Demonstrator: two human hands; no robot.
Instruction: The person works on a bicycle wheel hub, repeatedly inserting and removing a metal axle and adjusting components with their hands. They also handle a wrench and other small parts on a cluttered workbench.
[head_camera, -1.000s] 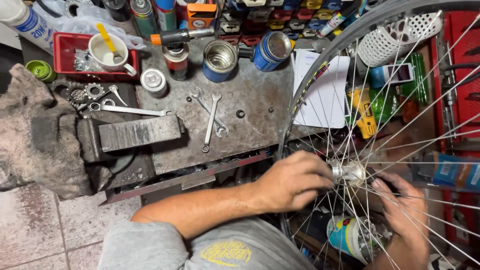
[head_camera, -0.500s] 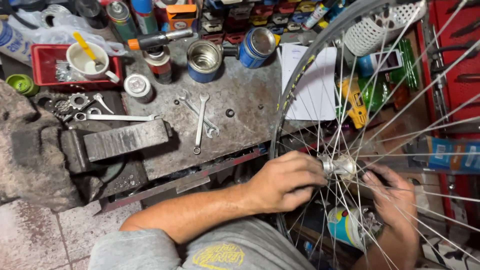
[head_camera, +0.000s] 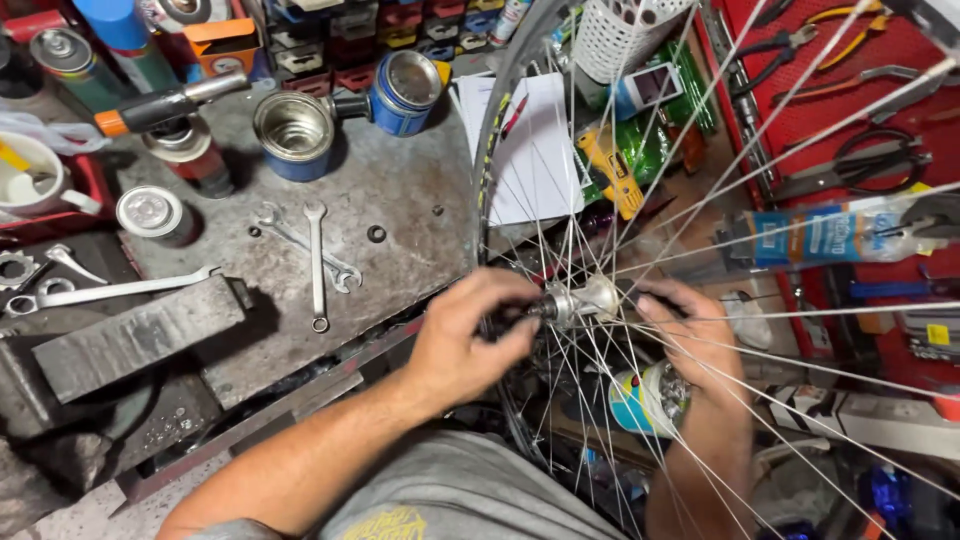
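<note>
1. Vise (head_camera: 130, 335): dark metal, near left, a long wrench (head_camera: 110, 292) lying along its far edge.
2. Two crossed spanners (head_camera: 315, 255): flat on the steel bench (head_camera: 400, 250), near two open blue tins (head_camera: 340, 115) (farther back).
3. Left hand (head_camera: 465, 340): fingers curled closed round the dark axle end, left of the hub.
4. Hub (head_camera: 585, 298): silver, centre of the spoked wheel (head_camera: 500, 130), between both hands.
5. Right hand (head_camera: 695, 335): behind crossing spokes, fingertips pinched on the hub's right end.
</note>
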